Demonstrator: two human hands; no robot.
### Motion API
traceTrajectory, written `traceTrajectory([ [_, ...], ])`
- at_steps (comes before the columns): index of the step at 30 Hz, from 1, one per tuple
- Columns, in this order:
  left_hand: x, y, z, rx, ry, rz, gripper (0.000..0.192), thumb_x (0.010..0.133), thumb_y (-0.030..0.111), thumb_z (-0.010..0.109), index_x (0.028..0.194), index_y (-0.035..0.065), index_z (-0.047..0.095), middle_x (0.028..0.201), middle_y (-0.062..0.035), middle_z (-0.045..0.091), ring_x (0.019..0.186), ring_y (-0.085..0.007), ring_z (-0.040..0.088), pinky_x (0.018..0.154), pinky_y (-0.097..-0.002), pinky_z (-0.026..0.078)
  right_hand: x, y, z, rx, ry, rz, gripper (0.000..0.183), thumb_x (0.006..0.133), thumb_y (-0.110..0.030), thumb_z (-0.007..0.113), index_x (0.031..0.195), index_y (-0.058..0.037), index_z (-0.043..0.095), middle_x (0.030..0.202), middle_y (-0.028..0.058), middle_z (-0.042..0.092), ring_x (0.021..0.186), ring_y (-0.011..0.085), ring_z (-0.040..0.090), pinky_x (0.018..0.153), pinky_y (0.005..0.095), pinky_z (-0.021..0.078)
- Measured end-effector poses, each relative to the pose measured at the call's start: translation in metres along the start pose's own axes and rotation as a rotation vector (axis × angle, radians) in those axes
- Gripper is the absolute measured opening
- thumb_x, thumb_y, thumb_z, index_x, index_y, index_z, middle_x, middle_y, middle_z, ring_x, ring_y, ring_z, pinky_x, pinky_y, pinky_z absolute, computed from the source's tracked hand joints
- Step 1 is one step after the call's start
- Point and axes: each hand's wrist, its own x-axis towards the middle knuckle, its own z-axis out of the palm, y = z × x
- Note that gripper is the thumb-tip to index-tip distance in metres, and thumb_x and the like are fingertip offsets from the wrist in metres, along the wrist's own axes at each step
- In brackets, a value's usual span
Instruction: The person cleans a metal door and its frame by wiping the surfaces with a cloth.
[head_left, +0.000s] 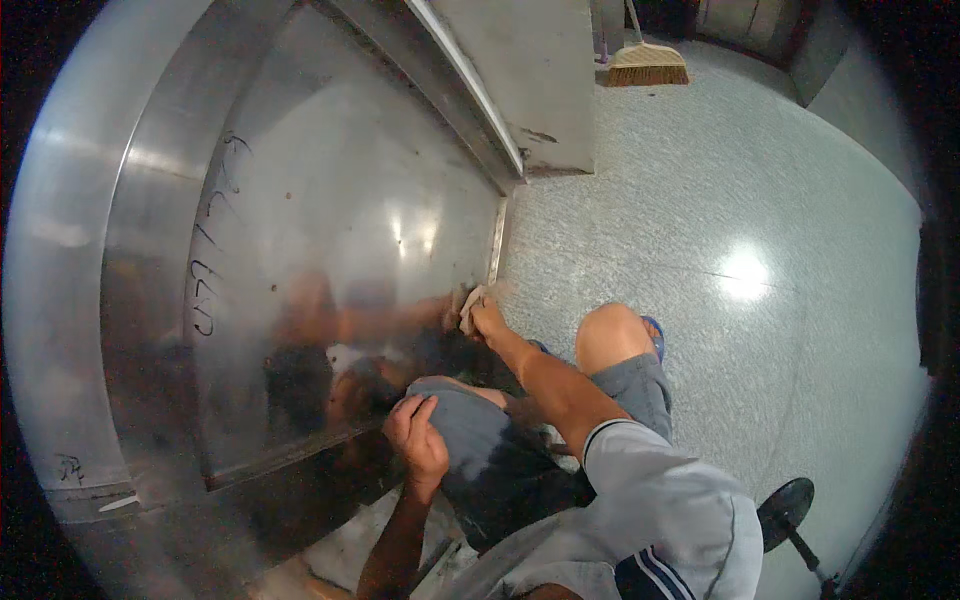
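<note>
My right hand (489, 322) grips a small beige cloth or pad (471, 309). It presses this against the lower corner of a stainless steel panel (337, 210), close to the floor. Reflections of my arm and hand show in the shiny metal. My left hand (421, 442) rests by my bent knee in grey shorts (469, 427), its fingers loosely bent and nothing visible in them. A raised steel frame (161, 247) borders the panel, and dark handwritten marks (202, 277) run along its inner edge.
Speckled grey floor (720, 172) lies to the right, with a bright light reflection. A broom (646, 66) stands at the back beside a grey wall block (525, 82). Behind my right shoulder is a dark round disc on a stem (787, 510). A blue sandal (657, 337) is on my foot.
</note>
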Motion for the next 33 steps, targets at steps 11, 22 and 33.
traceTrajectory([
  [11, 0.005, 0.005, 0.017, -0.056, 0.036, 0.028, 0.031, 0.077, 0.007, 0.044, 0.101, 0.0011, 0.062, 0.107, -0.0147, 0.055, 0.101, -0.0319, 0.05, 0.091, -0.0427, 0.035, -0.053, -0.182, 0.018, -0.298, 0.384, -0.965, 0.044, 0.081, -0.018, 0.044, 0.124, -0.0119, 0.051, 0.129, 0.0166, 0.045, 0.112, 0.037, 0.049, 0.093, 0.04, 0.0403],
  [22, 0.0, 0.003, 0.015, -0.058, 0.002, 0.021, 0.031, 0.078, 0.003, 0.043, 0.105, 0.0022, 0.06, 0.109, -0.0128, 0.054, 0.102, -0.0313, 0.047, 0.091, -0.0425, 0.032, 0.014, -0.149, -0.019, -0.34, 0.375, -0.942, 0.045, 0.082, -0.015, 0.043, 0.127, -0.0128, 0.044, 0.128, 0.0221, 0.044, 0.113, 0.0396, 0.047, 0.093, 0.0413, 0.0396],
  [33, 0.008, 0.006, 0.02, -0.054, 0.038, 0.03, 0.033, 0.075, 0.005, 0.047, 0.105, 0.0055, 0.062, 0.108, -0.0123, 0.056, 0.103, -0.0318, 0.05, 0.089, -0.0419, 0.034, 0.036, -0.087, -0.048, 0.132, -0.054, -0.111, 0.035, 0.087, -0.015, 0.042, 0.12, -0.0086, 0.048, 0.102, 0.0132, 0.058, 0.084, 0.0178, 0.059, 0.074, 0.029, 0.0474],
])
